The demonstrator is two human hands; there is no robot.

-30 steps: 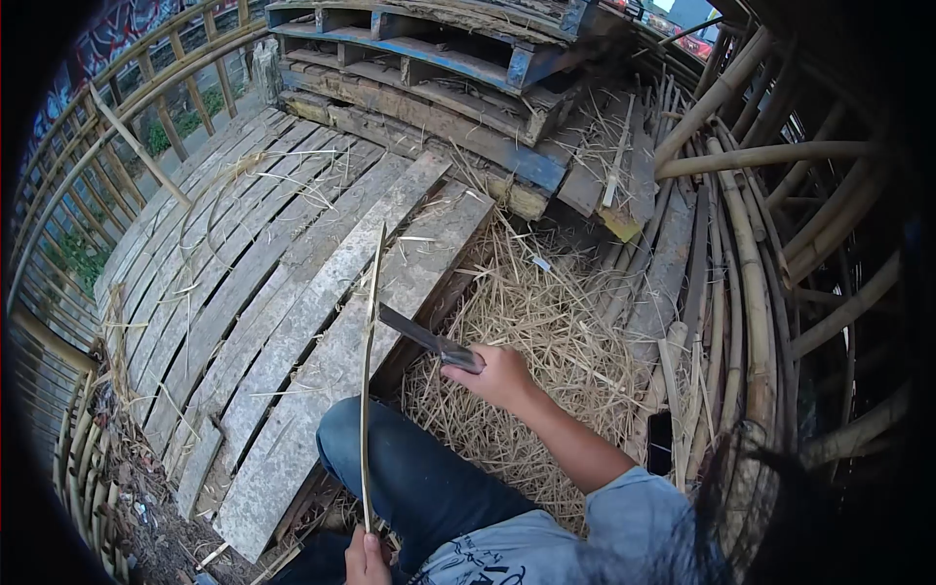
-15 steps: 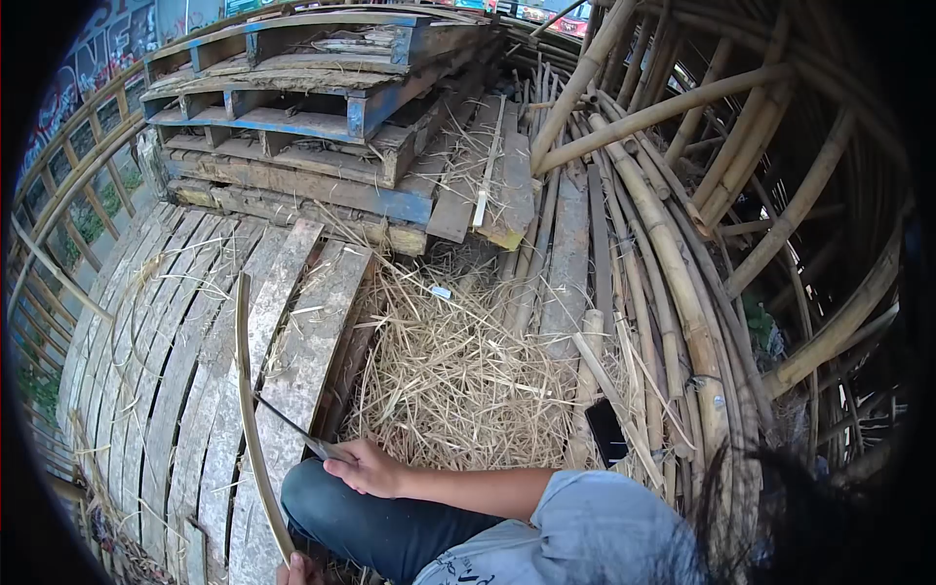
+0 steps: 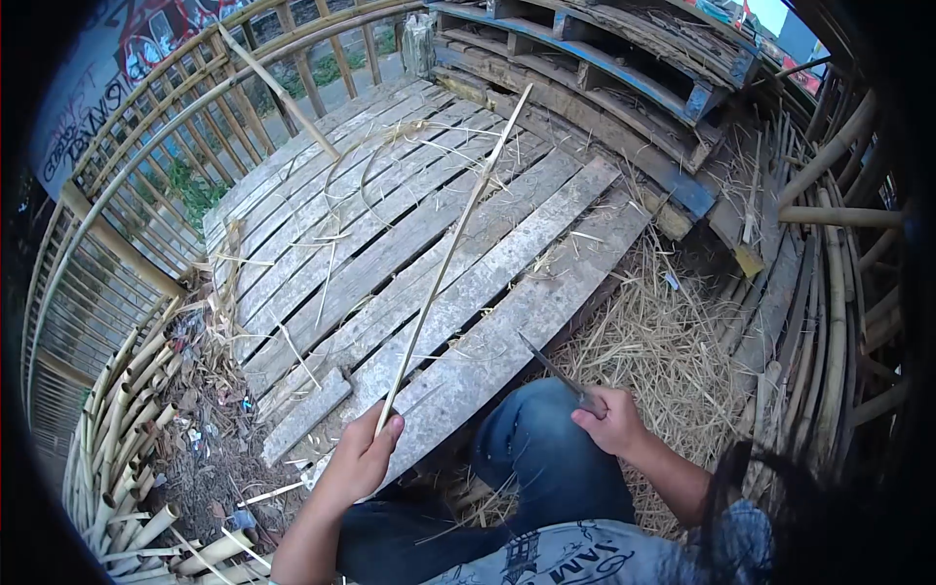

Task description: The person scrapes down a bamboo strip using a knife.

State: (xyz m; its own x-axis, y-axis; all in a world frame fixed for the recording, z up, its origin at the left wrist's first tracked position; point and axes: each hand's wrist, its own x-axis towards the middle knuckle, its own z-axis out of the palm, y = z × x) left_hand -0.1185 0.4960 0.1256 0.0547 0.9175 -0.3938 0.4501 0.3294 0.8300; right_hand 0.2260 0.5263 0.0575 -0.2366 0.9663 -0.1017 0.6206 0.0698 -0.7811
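My left hand (image 3: pixel 363 458) is closed round the lower end of a long, thin bamboo strip (image 3: pixel 453 244). The strip slants up and away over a weathered wooden pallet (image 3: pixel 526 317). In my right hand (image 3: pixel 614 421), above my bent knee, is a knife (image 3: pixel 556 368); its narrow dark blade points forward and left, apart from the strip. Fingers wrap the knife's handle, hiding most of it.
Bamboo shavings (image 3: pixel 663 331) cover the ground right of the pallet. Stacked blue-edged pallets (image 3: pixel 624 107) stand behind. A bamboo fence (image 3: pixel 224 107) curves along the left, cut bamboo poles (image 3: pixel 122 429) lie at lower left, and more poles (image 3: pixel 834 312) lie at right.
The view has swung left. My left hand has come up into fuller view with the strip, which now leans away to the right. The knife has moved away from the strip.
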